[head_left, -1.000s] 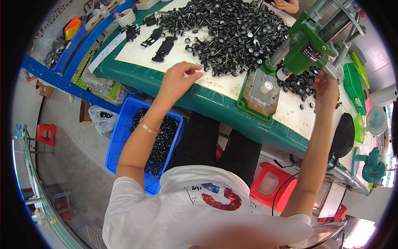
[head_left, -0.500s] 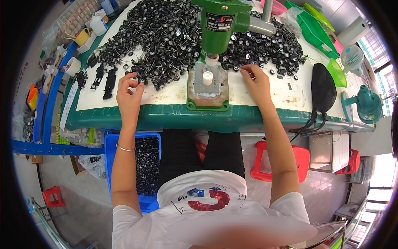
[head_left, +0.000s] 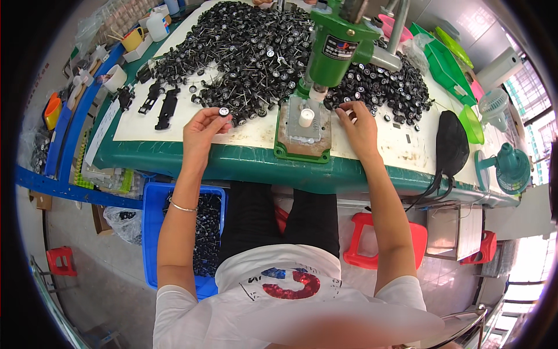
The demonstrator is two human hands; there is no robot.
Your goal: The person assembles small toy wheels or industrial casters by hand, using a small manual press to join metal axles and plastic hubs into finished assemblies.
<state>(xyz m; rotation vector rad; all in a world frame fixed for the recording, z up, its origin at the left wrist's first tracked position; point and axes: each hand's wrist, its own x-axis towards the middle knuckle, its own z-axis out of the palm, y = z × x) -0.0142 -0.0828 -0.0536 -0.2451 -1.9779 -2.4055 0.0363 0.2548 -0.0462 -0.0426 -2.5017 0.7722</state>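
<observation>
My left hand (head_left: 201,131) pinches a small black toy wheel (head_left: 224,111) above the white mat, left of the green press (head_left: 334,49). My right hand (head_left: 358,125) rests on the mat just right of the press's grey base plate (head_left: 302,125), fingertips closed on a small black wheel part at the edge of the heap. A white peg (head_left: 306,117) stands upright on the base plate under the press head. A large heap of black wheels on metal axles (head_left: 244,52) covers the table behind both hands.
Black toy car chassis (head_left: 168,107) lie at the mat's left. A blue crate of black parts (head_left: 203,232) sits under the green table edge (head_left: 232,166). A red stool (head_left: 372,238), a black pouch (head_left: 452,145) and green fans (head_left: 511,168) are to the right.
The view has swung so the press is centred. My right hand came down from the press's right side to the mat by the base plate. My left hand now holds a wheel up.
</observation>
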